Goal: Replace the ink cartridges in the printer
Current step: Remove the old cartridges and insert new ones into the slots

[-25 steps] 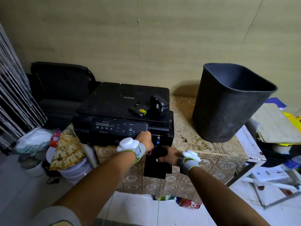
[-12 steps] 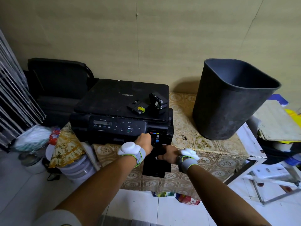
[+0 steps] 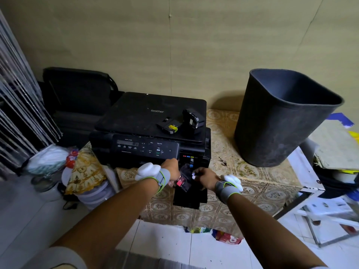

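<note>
A black Brother printer [image 3: 147,113] stands on a table with a patterned cloth [image 3: 252,183]. Its cartridge bay [image 3: 189,158] at the front right is open and the bay door [image 3: 190,199] hangs down. My left hand [image 3: 172,170] and my right hand [image 3: 206,176] meet just below the bay, both gripping a black ink cartridge with a red label [image 3: 183,178]. On the printer lid lie a cartridge with a yellow label [image 3: 168,127] and an upright black cartridge [image 3: 192,121].
A tall dark waste bin [image 3: 281,121] stands on the table right of the printer. A black chair [image 3: 77,94] is behind on the left. Buckets and a gold cloth [image 3: 85,171] sit on the floor at the left. A white frame [image 3: 310,210] is at the right.
Both hands were pressed at the bay front. Now they have drawn back slightly and the red-labelled cartridge shows between them, outside the bay.
</note>
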Demonstrator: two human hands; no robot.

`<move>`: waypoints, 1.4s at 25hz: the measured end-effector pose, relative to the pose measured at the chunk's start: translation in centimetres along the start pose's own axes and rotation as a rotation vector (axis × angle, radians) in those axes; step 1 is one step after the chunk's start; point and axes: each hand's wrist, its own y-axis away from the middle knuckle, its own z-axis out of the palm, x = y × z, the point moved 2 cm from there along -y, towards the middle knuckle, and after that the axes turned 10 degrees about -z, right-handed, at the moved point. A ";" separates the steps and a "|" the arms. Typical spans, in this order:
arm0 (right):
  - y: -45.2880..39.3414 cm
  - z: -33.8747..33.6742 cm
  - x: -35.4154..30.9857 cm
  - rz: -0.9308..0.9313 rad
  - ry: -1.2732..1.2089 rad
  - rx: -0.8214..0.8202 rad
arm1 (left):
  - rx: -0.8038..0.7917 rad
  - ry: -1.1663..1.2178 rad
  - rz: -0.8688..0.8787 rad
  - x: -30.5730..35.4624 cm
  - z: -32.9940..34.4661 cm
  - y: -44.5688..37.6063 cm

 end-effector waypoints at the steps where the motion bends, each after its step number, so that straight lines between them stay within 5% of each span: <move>1: 0.1 -0.2 -0.1 -0.006 -0.024 0.006 | -0.025 0.014 0.002 -0.1 -0.1 0.0; 35: 1.1 -1.2 -1.4 -0.119 -0.261 0.019 | 0.005 0.138 0.058 -2.2 -0.1 -1.3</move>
